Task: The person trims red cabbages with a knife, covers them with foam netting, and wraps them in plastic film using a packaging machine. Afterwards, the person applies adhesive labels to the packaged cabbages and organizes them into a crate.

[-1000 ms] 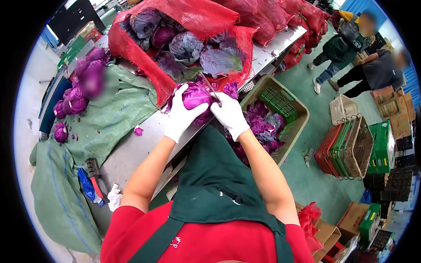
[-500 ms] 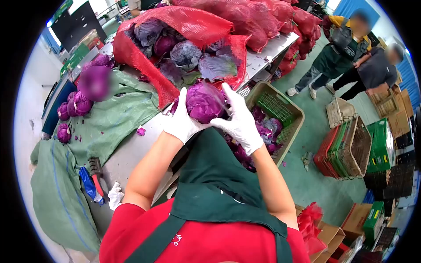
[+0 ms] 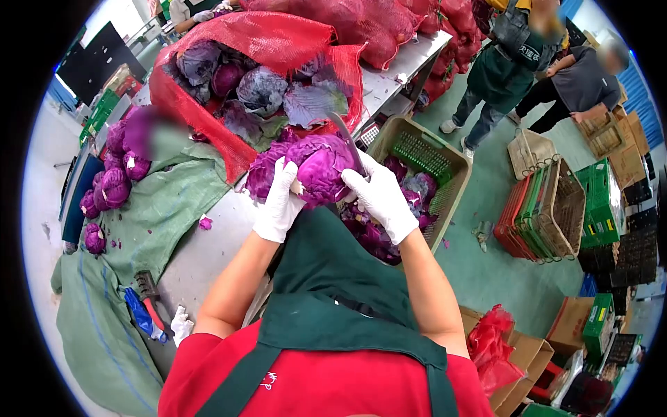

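Observation:
A glossy red cabbage [image 3: 323, 167] is held in front of me above the table edge. My left hand [image 3: 279, 205], in a white glove, grips its left side, fingers bent by the pale stem end. In my white-gloved right hand [image 3: 382, 199] is a knife [image 3: 347, 139], its curved blade upright along the cabbage's right side; the handle is hidden in the fist. More purple cabbage [image 3: 264, 170] shows behind my left hand; whether it is a separate head I cannot tell. Just beyond lies an open red mesh sack [image 3: 229, 142] of cabbages with dull outer leaves.
A crate [image 3: 455, 201] with purple cabbage and leaves stands below my right hand. Trimmed cabbages [image 3: 111, 187] lie at left near a green cloth [image 3: 167, 208]. A red-handled tool [image 3: 149, 299] rests on it. Two people [image 3: 507, 69] stand at far right; another person's hands [image 3: 208, 14] show at top.
My left hand has shifted left and lower on the cabbage, and the cabbage has turned to show a pale stem end. The knife blade now shows clearly. The view has shifted slightly.

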Motion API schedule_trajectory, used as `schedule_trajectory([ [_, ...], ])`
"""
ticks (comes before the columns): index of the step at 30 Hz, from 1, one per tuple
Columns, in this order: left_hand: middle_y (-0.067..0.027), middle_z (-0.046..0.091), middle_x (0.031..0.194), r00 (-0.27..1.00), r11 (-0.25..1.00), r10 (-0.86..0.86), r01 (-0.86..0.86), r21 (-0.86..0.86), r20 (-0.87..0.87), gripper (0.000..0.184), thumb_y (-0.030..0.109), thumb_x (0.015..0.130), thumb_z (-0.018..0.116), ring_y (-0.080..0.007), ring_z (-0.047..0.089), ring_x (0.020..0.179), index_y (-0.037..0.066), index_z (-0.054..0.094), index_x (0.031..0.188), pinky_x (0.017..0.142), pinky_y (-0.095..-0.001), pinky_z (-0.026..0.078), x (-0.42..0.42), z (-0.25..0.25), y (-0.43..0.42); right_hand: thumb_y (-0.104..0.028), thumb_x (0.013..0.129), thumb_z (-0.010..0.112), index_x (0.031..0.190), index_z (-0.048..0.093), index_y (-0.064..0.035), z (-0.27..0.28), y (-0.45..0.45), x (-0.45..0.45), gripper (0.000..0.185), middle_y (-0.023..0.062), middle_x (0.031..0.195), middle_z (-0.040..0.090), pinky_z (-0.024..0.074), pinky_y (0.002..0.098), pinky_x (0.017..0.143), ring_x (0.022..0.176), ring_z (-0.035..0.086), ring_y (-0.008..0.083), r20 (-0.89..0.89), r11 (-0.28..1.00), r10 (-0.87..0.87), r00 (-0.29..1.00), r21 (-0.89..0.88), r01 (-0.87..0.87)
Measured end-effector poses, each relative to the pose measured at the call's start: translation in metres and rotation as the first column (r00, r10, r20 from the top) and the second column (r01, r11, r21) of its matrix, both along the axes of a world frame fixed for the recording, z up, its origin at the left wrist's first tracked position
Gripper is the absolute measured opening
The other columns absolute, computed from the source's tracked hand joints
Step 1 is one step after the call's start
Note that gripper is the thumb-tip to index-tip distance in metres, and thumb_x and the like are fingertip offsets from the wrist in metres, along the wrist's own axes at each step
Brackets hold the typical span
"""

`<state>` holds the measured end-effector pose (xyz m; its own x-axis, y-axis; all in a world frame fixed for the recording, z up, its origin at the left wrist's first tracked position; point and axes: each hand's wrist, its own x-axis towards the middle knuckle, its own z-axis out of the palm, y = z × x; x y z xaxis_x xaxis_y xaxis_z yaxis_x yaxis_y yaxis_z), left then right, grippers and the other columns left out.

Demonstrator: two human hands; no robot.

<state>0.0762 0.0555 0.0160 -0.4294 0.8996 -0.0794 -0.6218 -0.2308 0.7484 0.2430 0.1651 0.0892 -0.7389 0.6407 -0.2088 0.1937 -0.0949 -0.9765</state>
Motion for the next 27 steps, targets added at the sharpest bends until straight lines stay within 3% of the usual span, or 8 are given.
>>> schedule_trajectory([
  [3,-0.0062,0.052,0.12,0.969,0.999,0.007,0.003,-0.04,0.249,0.052,0.026,0.093,0.06,-0.019,0.055,0.108,0.016,0.033,0.137,0.094,-0.0418,0.048,0.006,0.004,0.004,-0.025,0.088,0.061,0.14,0.047,-0.0155,-0.007,0.013,0.006,0.054,0.0044,0.084,0.065,0.0479,0.0236,0.054,0.061,0.057,0.007,0.0,0.986,0.034,0.999,0.166,-0.034],
  [4,-0.0065,0.052,0.12,0.987,0.995,-0.053,0.064,-0.07,0.149,0.059,0.026,0.092,0.062,-0.0189,0.055,0.108,0.015,0.029,0.141,0.093,-0.0403,0.048,0.007,0.01,0.006,-0.025,0.088,0.06,0.139,0.048,-0.0148,-0.002,0.017,0.013,0.053,0.0023,0.078,0.063,0.0467,0.0233,0.054,0.059,0.054,0.0055,0.049,0.998,0.05,0.998,0.039,-0.052],
  [8,-0.0071,0.052,0.12,0.985,0.951,-0.158,0.132,-0.281,-0.072,0.076,0.026,0.09,0.066,-0.0181,0.055,0.104,0.008,0.019,0.147,0.089,-0.0359,0.048,0.009,-0.008,0.013,-0.025,0.09,0.058,0.134,0.052,-0.01,-0.014,0.026,0.029,0.047,-0.0002,0.073,0.059,0.0459,0.0228,0.053,0.057,0.053,0.0051,0.067,0.998,-0.026,0.997,0.067,0.022],
  [10,-0.0063,0.054,0.116,0.987,0.956,-0.137,0.11,-0.272,-0.08,0.082,0.024,0.086,0.07,-0.0159,0.056,0.097,0.005,0.018,0.147,0.086,-0.0334,0.049,0.023,-0.006,0.017,-0.025,0.091,0.057,0.133,0.053,-0.0084,-0.017,0.035,0.038,0.046,-0.001,0.072,0.058,0.0455,0.0223,0.05,0.055,0.054,0.0057,0.035,0.995,-0.054,0.998,0.082,0.051],
  [12,-0.005,0.055,0.113,0.928,0.978,-0.159,0.101,-0.183,-0.338,0.081,0.022,0.082,0.072,-0.0132,0.056,0.09,0.006,0.025,0.145,0.083,-0.0304,0.049,0.037,0.008,0.026,-0.023,0.09,0.056,0.133,0.052,-0.0077,-0.014,0.043,0.053,0.046,-0.0012,0.072,0.058,0.0448,0.0221,0.051,0.054,0.053,0.0057,0.047,0.998,0.003,0.999,0.066,-0.006],
  [20,-0.0045,0.054,0.104,0.881,0.902,-0.379,0.282,-0.327,-0.284,0.077,0.026,0.078,0.075,-0.0096,0.053,0.078,0.006,0.033,0.14,0.069,-0.0242,0.046,0.067,0.025,0.085,-0.018,0.087,0.054,0.124,0.057,-0.0026,-0.014,0.092,0.1,0.04,0.0036,0.073,0.061,0.0466,0.0252,0.053,0.056,0.054,0.0083,0.095,0.997,-0.006,0.995,-0.077,0.013],
  [26,-0.0129,0.042,0.138,0.892,0.858,-0.442,0.388,-0.337,-0.099,0.087,0.046,0.078,0.072,-0.0252,0.044,0.127,0.008,0.03,0.143,0.105,-0.0427,0.041,0.098,0.028,0.126,-0.006,0.084,0.048,0.116,0.06,0.0045,-0.028,0.14,0.14,0.036,0.0092,0.081,0.067,0.0465,0.0234,0.048,0.057,0.06,0.0113,-0.006,0.955,-0.116,0.993,-0.275,0.11],
  [27,-0.0135,0.041,0.14,0.906,0.861,-0.39,0.422,-0.284,0.163,0.085,0.048,0.08,0.069,-0.0275,0.043,0.128,0.009,0.029,0.144,0.106,-0.045,0.04,0.103,0.031,0.13,-0.003,0.083,0.046,0.116,0.06,0.0043,-0.023,0.144,0.14,0.037,0.0096,0.084,0.066,0.0468,0.0234,0.049,0.059,0.061,0.0119,-0.087,0.923,-0.21,0.974,-0.347,0.168],
])
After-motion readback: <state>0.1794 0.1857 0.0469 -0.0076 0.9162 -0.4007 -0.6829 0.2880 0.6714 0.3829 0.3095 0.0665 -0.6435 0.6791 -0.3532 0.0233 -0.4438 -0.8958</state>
